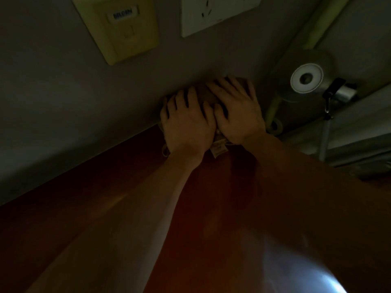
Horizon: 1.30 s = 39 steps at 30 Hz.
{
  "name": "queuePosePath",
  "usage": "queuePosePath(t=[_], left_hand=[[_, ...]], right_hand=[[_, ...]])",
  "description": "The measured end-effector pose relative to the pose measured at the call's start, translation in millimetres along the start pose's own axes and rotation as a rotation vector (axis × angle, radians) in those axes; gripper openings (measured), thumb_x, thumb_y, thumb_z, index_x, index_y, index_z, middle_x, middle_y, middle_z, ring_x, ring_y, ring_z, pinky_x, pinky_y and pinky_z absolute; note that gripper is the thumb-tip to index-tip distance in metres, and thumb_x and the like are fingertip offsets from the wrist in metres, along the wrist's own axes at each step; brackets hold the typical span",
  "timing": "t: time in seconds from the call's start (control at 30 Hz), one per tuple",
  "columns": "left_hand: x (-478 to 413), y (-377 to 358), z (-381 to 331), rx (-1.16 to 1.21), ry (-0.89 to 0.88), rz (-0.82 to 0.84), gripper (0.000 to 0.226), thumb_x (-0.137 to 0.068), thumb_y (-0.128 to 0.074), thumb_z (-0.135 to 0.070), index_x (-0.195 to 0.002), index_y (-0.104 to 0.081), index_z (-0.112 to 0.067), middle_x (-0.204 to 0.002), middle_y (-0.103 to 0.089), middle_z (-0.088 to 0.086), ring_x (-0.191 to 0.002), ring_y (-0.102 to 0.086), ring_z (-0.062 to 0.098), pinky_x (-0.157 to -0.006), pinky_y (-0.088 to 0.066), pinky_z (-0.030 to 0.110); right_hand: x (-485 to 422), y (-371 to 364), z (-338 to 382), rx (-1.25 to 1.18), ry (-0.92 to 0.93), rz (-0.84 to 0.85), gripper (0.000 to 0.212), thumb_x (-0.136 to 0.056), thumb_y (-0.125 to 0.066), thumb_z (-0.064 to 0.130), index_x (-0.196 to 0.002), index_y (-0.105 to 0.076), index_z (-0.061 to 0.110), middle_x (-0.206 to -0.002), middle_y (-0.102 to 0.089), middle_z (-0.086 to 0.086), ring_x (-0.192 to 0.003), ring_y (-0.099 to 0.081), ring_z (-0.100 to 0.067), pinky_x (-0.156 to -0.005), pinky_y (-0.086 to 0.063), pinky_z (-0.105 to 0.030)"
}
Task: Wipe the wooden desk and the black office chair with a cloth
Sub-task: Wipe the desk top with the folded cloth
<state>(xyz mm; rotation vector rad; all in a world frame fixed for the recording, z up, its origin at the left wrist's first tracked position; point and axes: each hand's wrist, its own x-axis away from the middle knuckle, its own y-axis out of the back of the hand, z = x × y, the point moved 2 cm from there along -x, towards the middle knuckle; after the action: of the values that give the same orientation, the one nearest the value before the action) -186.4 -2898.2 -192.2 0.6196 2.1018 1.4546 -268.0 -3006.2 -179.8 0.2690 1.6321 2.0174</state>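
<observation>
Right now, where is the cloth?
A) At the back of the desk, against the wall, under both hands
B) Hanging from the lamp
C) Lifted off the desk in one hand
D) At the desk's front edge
A: the left hand and the right hand press side by side, fingers spread, on the cloth, right where the desk meets the wall.

hands (211, 115) on cloth (219, 148), on desk (95, 208), against wall (63, 92)
</observation>
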Motion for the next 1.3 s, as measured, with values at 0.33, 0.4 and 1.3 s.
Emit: queuePosePath(t=[0.33, 0.4, 1.3], left_hand=[[21, 3, 8, -0.017, -0.166, -0.001, 0.063, -0.107, -0.024, -0.046, -0.162, -0.029, -0.017, -0.168, -0.028, 0.013, -0.156, -0.023, 0.029, -0.126, -0.016, 0.05], [32, 6, 11, -0.04, -0.202, 0.002, 0.065, -0.105, -0.022, -0.047, -0.162, -0.029, -0.017, -0.169, -0.025, 0.012, -0.157, -0.02, 0.029, -0.127, -0.014, 0.05], [159, 41, 34, -0.087, -0.384, 0.117, 0.071, -0.099, -0.013, -0.049, -0.163, -0.022, -0.02, -0.171, -0.019, 0.008, -0.159, -0.013, 0.024, -0.128, -0.012, 0.047]], right_hand=[[25, -1, 3, -0.004, -0.087, 0.052, 0.062, -0.101, -0.034, 0.042, -0.161, -0.03, 0.027, -0.169, -0.024, -0.001, -0.158, -0.011, -0.022, -0.128, -0.006, -0.05], [37, 2, 7, -0.014, -0.106, 0.041, 0.066, -0.097, -0.031, 0.045, -0.161, -0.03, 0.028, -0.169, -0.024, 0.001, -0.158, -0.011, -0.021, -0.128, -0.005, -0.05], [188, 8, 72, 0.036, -0.337, -0.035, 0.068, -0.097, -0.026, 0.052, -0.161, -0.028, 0.03, -0.17, -0.02, 0.001, -0.159, -0.004, -0.019, -0.128, -0.001, -0.052]])
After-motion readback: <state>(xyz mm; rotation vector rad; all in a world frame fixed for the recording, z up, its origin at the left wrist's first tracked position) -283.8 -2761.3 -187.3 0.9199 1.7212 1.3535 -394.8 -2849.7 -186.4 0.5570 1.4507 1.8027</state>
